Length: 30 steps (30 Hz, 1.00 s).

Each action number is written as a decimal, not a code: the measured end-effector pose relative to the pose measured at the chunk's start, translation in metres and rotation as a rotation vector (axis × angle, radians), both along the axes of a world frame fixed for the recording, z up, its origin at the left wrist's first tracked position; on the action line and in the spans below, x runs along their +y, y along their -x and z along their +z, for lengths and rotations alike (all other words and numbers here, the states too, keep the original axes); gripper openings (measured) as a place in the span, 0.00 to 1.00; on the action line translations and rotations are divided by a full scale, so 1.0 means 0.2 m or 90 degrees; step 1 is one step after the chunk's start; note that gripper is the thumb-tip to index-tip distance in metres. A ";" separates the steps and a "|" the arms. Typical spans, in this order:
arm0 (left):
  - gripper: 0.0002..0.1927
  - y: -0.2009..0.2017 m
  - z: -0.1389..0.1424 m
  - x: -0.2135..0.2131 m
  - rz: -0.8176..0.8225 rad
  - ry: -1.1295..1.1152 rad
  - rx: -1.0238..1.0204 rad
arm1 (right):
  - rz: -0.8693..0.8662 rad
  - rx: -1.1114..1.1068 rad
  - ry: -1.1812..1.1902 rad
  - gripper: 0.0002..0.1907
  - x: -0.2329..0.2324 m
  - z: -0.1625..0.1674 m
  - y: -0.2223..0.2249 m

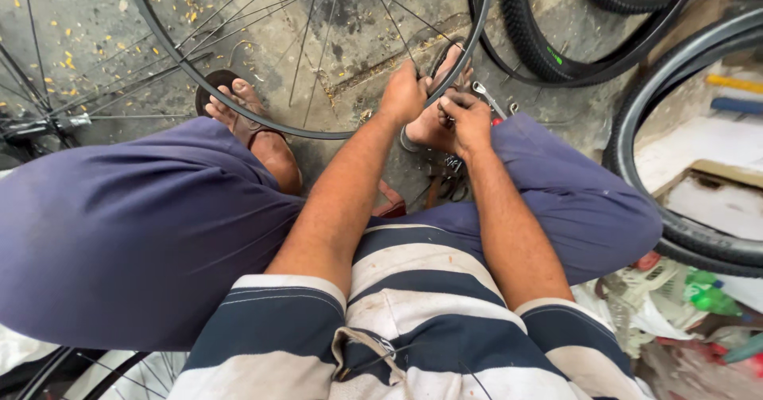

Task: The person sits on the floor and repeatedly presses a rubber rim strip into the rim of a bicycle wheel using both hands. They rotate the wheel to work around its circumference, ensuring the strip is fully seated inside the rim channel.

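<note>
The concrete floor (95, 19) spreads out under everything, flecked with yellow bits. A bare wheel rim (318, 134) with thin spokes stands across the person's sandalled feet, its lower arc just in front of the knees. Off to the right lean black tyres (675, 233) — one large, others behind it. The left hand (403, 94) is closed over the rim's edge, fingers curled round it. The right hand (467, 120) sits just beside it, fingertips pinched together on something small at the rim — too hidden to name. A small wrench (486, 96) lies on the floor just beyond the right hand.
</note>
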<state>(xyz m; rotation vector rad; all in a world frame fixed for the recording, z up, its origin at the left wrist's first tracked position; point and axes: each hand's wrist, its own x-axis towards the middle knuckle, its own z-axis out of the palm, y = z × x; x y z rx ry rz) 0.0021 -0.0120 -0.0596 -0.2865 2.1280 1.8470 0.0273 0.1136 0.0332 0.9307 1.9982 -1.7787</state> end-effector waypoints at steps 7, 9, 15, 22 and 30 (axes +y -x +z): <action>0.15 0.00 -0.01 -0.01 -0.020 -0.001 -0.067 | 0.017 0.014 0.062 0.06 -0.01 -0.09 -0.01; 0.15 0.00 -0.02 -0.01 -0.028 -0.011 -0.087 | 0.033 0.017 0.034 0.07 -0.01 -0.13 -0.01; 0.15 0.00 -0.04 -0.02 -0.020 -0.016 -0.083 | 0.037 -0.005 0.116 0.07 -0.01 -0.19 -0.03; 0.15 -0.02 -0.03 -0.04 -0.019 -0.010 -0.101 | 0.000 0.034 0.104 0.06 -0.01 -0.19 -0.03; 0.15 -0.02 -0.02 -0.04 -0.031 0.000 -0.106 | 0.022 0.017 0.111 0.07 -0.01 -0.20 -0.05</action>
